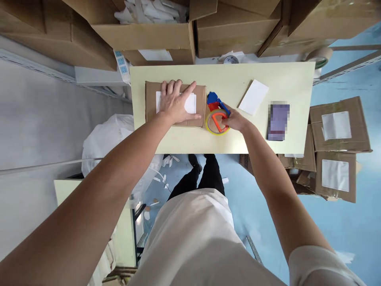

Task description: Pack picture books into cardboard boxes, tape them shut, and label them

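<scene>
A closed cardboard box (151, 104) with a white label (190, 104) lies on the pale table. Across its top rests my left hand (175, 104), flat with the fingers spread, covering part of the label. Just right of the box, my right hand (235, 119) is wrapped round a tape dispenser (213, 97) with a blue and red head and an orange centre. The dispenser carries a roll of yellowish tape (212, 130), and its head sits close to the box's right side. Whether tape touches the box I cannot tell.
A stack of white paper (253, 97) and a phone (278, 122) lie on the table's (184, 141) right part. Large open cartons (145, 37) line the back. Labelled boxes (336, 125) are piled at the right. A white plastic bag (102, 139) stands left of the table.
</scene>
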Tool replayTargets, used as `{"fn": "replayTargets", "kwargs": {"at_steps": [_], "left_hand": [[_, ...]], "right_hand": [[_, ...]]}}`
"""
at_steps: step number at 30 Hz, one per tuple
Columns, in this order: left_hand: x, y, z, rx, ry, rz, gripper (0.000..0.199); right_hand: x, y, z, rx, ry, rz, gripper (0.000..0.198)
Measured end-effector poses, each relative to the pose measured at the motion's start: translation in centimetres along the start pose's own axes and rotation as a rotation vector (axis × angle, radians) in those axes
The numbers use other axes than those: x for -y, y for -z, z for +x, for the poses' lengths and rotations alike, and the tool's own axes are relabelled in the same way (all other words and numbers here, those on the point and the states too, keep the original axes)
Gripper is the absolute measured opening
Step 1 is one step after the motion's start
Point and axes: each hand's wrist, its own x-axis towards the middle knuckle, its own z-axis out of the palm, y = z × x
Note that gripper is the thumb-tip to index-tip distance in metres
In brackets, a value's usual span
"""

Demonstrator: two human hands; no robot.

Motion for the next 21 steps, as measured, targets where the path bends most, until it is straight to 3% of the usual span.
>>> {"fn": "replayTargets", "kwargs": {"at_steps": [3, 6, 10, 13, 17, 21], "left_hand": [[0.1, -0.1, -0.2, -0.001, -0.001, -0.013, 0.117], [0.1, -0.3, -0.1, -0.001, 0.01, -0.001, 0.122], [-0.1, -0.5, 0.0, -0.02, -0.001, 0.013, 0.125], [-0.3, -0.4, -0.1, -0.025, -0.012, 0.003, 0.125], [0.3, 0.3, -1.2, -0.04, -0.024, -0.046, 0.115], [1.8, 0.6, -4.3, -0.142, 0.141, -0.066, 0.107]], "right_hand": [[-2.1, -0.1, -5.6, 0.065, -0.093, -0.023, 0.088], [-2.8, -2.3, -10.2, 0.204, -0.137, -0.125, 0.092], [-0.9, -7.6, -11.0, 0.154, -0.05, -0.365, 0.081], [0.8, -10.2, -10.3, 0.138, -0.001, -0.416, 0.075], [1.5, -8.7, -12.3, 0.083, 0.046, -0.416, 0.078], [1.5, -4.5, -16.3, -0.027, -0.004, -0.163, 0.082]]}}
